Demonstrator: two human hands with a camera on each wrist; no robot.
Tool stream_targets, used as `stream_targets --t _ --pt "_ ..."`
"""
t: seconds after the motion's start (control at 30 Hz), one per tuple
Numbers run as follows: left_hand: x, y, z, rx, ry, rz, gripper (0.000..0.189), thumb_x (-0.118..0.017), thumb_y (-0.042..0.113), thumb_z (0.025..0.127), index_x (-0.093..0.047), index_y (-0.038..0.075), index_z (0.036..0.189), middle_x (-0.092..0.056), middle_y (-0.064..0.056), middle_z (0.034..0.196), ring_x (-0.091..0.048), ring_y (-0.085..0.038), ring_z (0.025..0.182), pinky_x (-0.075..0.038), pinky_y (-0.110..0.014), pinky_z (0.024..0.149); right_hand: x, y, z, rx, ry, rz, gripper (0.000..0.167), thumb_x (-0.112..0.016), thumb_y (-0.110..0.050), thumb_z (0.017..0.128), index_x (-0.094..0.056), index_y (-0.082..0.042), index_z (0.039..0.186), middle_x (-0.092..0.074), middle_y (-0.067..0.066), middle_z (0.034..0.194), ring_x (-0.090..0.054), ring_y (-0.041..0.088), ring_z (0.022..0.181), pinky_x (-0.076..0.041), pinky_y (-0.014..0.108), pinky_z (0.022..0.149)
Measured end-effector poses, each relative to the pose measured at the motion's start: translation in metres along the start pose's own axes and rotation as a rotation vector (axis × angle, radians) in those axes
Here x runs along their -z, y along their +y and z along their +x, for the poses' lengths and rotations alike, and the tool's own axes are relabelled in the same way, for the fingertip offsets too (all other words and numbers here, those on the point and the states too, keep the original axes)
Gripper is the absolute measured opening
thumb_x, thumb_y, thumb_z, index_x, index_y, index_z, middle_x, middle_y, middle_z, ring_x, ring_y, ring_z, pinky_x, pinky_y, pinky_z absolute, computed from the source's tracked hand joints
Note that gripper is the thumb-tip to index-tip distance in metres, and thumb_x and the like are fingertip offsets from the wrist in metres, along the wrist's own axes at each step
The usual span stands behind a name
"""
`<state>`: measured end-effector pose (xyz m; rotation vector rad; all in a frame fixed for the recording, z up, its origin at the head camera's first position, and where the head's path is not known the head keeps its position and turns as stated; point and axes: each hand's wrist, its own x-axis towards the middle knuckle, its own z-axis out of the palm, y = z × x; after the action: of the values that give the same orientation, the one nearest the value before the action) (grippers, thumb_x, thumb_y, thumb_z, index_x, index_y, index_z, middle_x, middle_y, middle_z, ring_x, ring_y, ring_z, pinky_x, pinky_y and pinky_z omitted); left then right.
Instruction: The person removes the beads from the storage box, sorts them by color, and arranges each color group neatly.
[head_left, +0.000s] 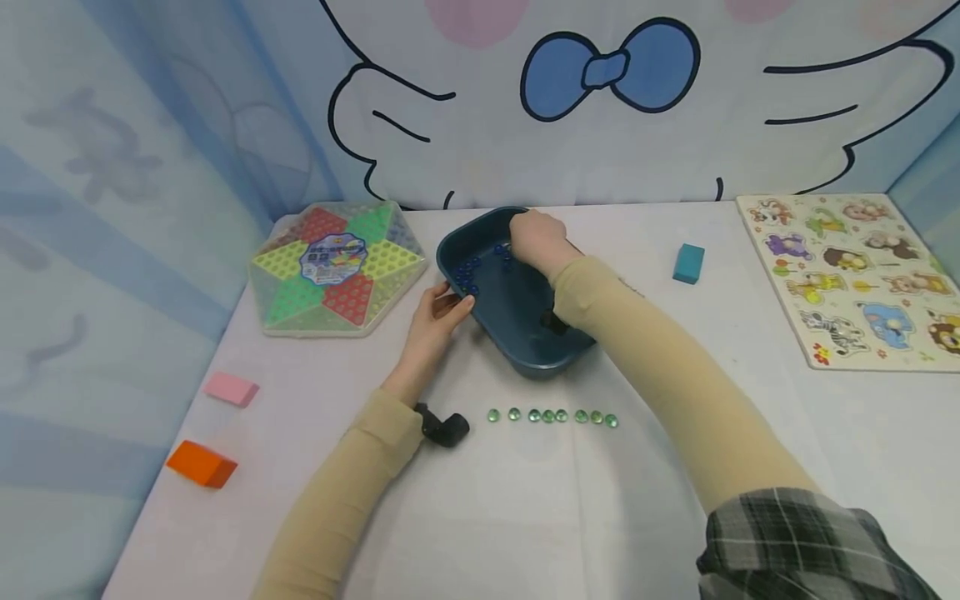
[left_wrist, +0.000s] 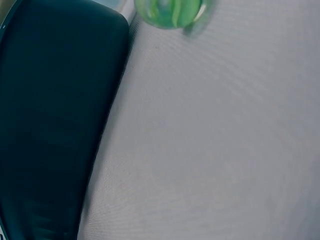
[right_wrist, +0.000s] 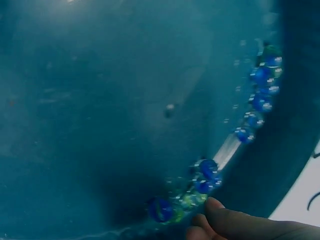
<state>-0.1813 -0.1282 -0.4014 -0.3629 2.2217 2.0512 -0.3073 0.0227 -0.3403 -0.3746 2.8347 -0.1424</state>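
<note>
A dark blue-green basin point(head_left: 525, 325) stands on the white table, blue and green glass marbles point(right_wrist: 205, 175) gathered along one end inside. My left hand point(head_left: 438, 321) grips the basin's near-left rim, thumb and fingers at the edge. Inside the far end of the basin is my right hand point(head_left: 536, 237). In the right wrist view its thumb point(right_wrist: 235, 220) lies close beside the marbles; the other fingers are mostly hidden, so a marble between them cannot be made out. On the table in front of the basin runs a row of several green marbles point(head_left: 549, 416).
A hexagonal box of coloured pieces point(head_left: 348, 287) lies left of the basin. At the far right is an animal puzzle board point(head_left: 847, 271). A teal block point(head_left: 688, 263), a pink block point(head_left: 231, 388) and an orange block point(head_left: 201, 464) lie on the table.
</note>
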Motion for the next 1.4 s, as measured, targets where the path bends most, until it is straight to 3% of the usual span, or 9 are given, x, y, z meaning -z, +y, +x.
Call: stream_targets --t 0.33,0.7,0.93,1.17,1.27,1.4 --pt "-0.001 -0.002 0.000 0.000 -0.004 -0.003 0.062 -0.063 0.027 0.088 -0.033 0.009 0.140 -0.045 -0.016 0.136 -0.043 -0.025 0.126 -0.035 -0.041 0.105 -0.008 0.000 0.007 -0.009 0.021 -0.007 0.021 -0.045 -0.007 0.092 -0.064 -0.002 0.096 -0.063 0.012 0.090 -0.054 0.021 0.074 -0.052 0.041 0.074" --pt "-0.001 -0.002 0.000 -0.001 0.008 0.002 0.061 -0.063 0.026 0.088 -0.034 0.009 0.139 -0.045 -0.016 0.136 -0.044 -0.026 0.126 -0.036 -0.042 0.104 -0.010 -0.001 0.008 0.009 0.054 -0.034 0.023 -0.048 -0.015 0.094 -0.063 -0.002 0.106 -0.063 0.015 0.106 -0.060 0.026 0.088 -0.052 0.045 0.078" --pt "0.000 -0.001 -0.001 0.010 -0.004 0.014 0.063 -0.063 0.029 0.088 -0.032 0.011 0.141 -0.044 -0.014 0.137 -0.043 -0.024 0.127 -0.035 -0.043 0.105 -0.006 0.001 0.007 0.022 0.052 -0.032 0.021 -0.044 -0.006 0.091 -0.063 -0.001 0.098 -0.063 0.014 0.097 -0.055 0.022 0.078 -0.053 0.044 0.073" --pt "0.000 0.000 -0.002 0.019 -0.016 0.033 0.064 -0.062 0.032 0.088 -0.031 0.013 0.142 -0.043 -0.013 0.138 -0.042 -0.023 0.128 -0.035 -0.042 0.105 0.012 0.011 -0.001 0.075 0.032 0.098 0.012 -0.054 -0.013 0.088 -0.062 -0.004 0.086 -0.060 0.008 0.081 -0.052 0.016 0.064 -0.047 0.032 0.059" --pt "0.000 0.001 -0.003 0.019 -0.019 0.029 0.065 -0.062 0.032 0.088 -0.031 0.013 0.142 -0.043 -0.012 0.138 -0.042 -0.023 0.128 -0.035 -0.041 0.105 0.023 0.012 -0.010 0.100 0.006 0.165 0.017 -0.057 -0.018 0.090 -0.066 -0.004 0.093 -0.064 0.009 0.084 -0.055 0.015 0.059 -0.047 0.030 0.058" --pt "0.000 0.001 -0.003 0.021 -0.017 0.028 0.065 -0.062 0.032 0.089 -0.031 0.013 0.142 -0.043 -0.012 0.138 -0.042 -0.023 0.128 -0.035 -0.042 0.105 0.036 0.015 -0.025 0.138 0.005 0.260 0.022 -0.057 -0.022 0.092 -0.064 -0.004 0.102 -0.062 0.012 0.093 -0.061 0.021 0.067 -0.052 0.033 0.063"
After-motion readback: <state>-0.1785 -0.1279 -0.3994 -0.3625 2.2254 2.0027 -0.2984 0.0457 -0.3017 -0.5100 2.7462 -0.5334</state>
